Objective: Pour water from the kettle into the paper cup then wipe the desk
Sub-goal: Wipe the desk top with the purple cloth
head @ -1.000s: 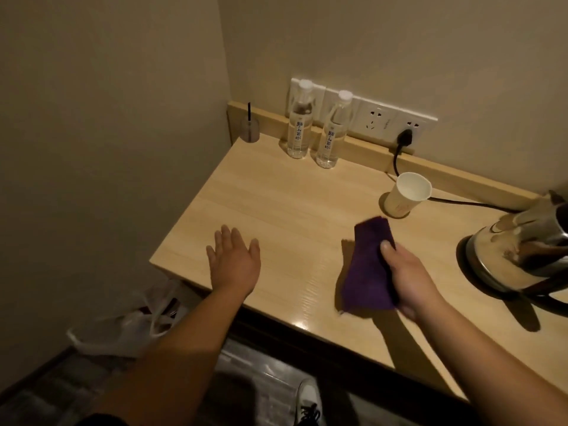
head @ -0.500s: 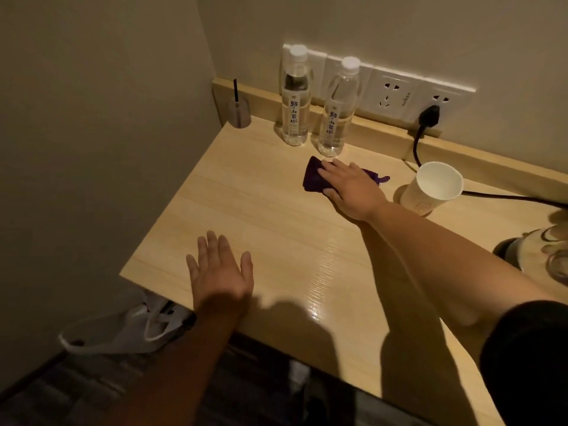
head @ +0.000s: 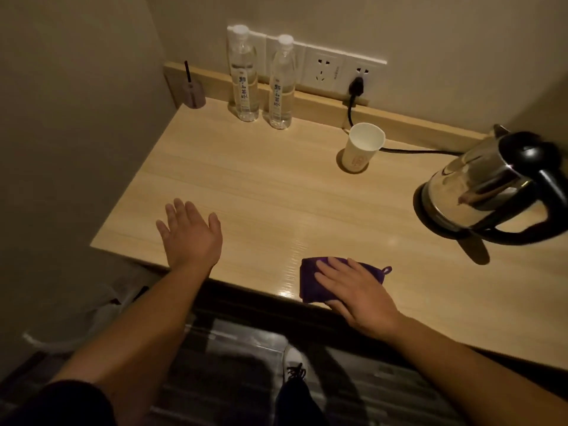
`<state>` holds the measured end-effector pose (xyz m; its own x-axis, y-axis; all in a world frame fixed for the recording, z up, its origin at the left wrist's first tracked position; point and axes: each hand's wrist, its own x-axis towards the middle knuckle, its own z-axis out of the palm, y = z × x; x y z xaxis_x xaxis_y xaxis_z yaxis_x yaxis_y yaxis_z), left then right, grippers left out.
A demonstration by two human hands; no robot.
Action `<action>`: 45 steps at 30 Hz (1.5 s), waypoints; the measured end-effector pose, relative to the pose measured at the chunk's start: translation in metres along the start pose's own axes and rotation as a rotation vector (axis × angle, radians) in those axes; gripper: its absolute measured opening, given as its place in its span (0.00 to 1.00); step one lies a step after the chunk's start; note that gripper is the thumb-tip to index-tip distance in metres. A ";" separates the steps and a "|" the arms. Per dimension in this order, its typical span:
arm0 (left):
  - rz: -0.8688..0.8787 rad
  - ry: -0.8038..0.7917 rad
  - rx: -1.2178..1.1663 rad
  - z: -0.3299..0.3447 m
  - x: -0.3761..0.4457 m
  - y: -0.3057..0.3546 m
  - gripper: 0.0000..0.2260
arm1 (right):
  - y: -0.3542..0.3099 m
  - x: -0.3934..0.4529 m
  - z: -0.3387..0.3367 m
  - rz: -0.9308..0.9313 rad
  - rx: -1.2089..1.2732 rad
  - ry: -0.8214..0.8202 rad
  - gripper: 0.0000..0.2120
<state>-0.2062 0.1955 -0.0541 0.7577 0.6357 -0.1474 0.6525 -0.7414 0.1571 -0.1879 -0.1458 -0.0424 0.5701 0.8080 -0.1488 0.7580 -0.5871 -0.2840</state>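
Two bare hands rest on the pale wooden desk (head: 276, 186). Right hand (head: 356, 293), at 5 o'clock by the near edge, lies flat with fingers spread, pressing down the folded purple cloth (head: 310, 281); nothing is gripped. Left hand (head: 190, 235), at 7 o'clock, is flat on the desk, fingers extended, empty. White shoe (head: 293, 364) visible on the dark floor below the edge. Steel electric kettle with black handle (head: 482, 192) stands at 3 o'clock on its base. White paper cup (head: 362, 147) stands upright at 1 o'clock, well apart from the kettle, beside the black power cord (head: 415, 150). Two clear plastic water bottles (head: 261, 81) stand at 12 o'clock against the back ledge.
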 end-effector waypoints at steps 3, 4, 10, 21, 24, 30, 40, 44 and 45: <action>0.009 -0.007 -0.011 -0.001 0.000 -0.001 0.31 | -0.022 -0.042 0.009 0.058 0.048 -0.003 0.24; 0.008 -0.007 -0.010 0.000 0.000 -0.001 0.32 | -0.030 -0.051 0.011 0.103 0.119 0.013 0.25; -0.004 -0.012 -0.001 0.000 0.003 0.000 0.33 | -0.056 -0.059 -0.034 0.657 1.107 0.302 0.15; -0.015 0.007 0.018 0.008 0.008 -0.001 0.32 | 0.100 0.068 -0.119 0.371 0.166 0.264 0.22; -0.010 0.030 0.032 0.009 0.008 -0.001 0.31 | 0.135 0.097 -0.092 0.224 -0.163 -0.045 0.26; -0.020 0.040 0.045 0.011 0.007 -0.001 0.31 | 0.149 0.090 -0.064 0.162 -0.142 0.042 0.24; 0.005 0.014 0.000 0.003 0.002 0.000 0.32 | 0.069 -0.070 -0.018 0.259 0.015 0.091 0.23; 0.021 -0.076 -0.002 -0.007 0.002 -0.003 0.33 | 0.035 -0.132 0.006 0.313 0.083 0.079 0.24; 0.029 -0.109 0.007 -0.013 0.001 -0.005 0.33 | 0.028 -0.139 0.007 0.343 0.111 0.090 0.24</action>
<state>-0.2084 0.2022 -0.0426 0.7709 0.5867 -0.2481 0.6296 -0.7611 0.1562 -0.2485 -0.2744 -0.0366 0.8144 0.5548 -0.1703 0.4820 -0.8100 -0.3340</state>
